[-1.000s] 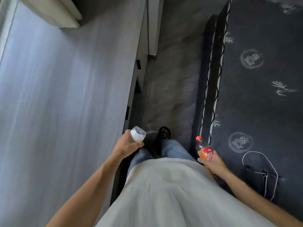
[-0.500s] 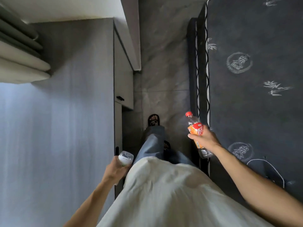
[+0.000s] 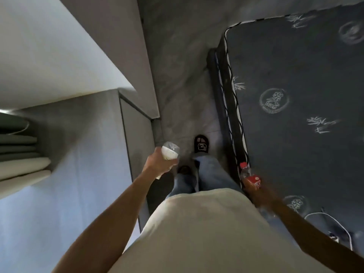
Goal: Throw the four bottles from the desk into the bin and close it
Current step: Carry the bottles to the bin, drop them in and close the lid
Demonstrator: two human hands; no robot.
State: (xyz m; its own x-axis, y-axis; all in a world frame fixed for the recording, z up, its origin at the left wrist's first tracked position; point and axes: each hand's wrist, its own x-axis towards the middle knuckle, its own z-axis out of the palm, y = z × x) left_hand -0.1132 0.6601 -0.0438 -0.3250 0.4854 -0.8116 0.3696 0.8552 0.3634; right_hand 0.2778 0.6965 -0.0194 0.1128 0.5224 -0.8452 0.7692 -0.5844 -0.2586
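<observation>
My left hand (image 3: 160,162) grips a clear bottle with a white label (image 3: 169,151), its base pointing up and forward, held beside the grey desk's edge (image 3: 126,138). My right hand (image 3: 256,191) is closed around a clear bottle with a red cap and an orange-red label (image 3: 248,175), held low next to the dark mattress (image 3: 299,115). Both hands are at my sides above my legs. No bin is in view, and no other bottles show.
A grey desk and cabinet front (image 3: 137,123) run along my left, a white wall (image 3: 59,46) above them. The dark bed's corner (image 3: 226,34) is on my right. A narrow grey floor aisle (image 3: 183,79) lies ahead, my slippered foot (image 3: 201,144) on it. A white cable (image 3: 334,219) lies on the mattress.
I have walked forward along the aisle; the bed's far corner has come into view. My right hand dropped lower with its bottle, and my left hand rose slightly with the clear bottle.
</observation>
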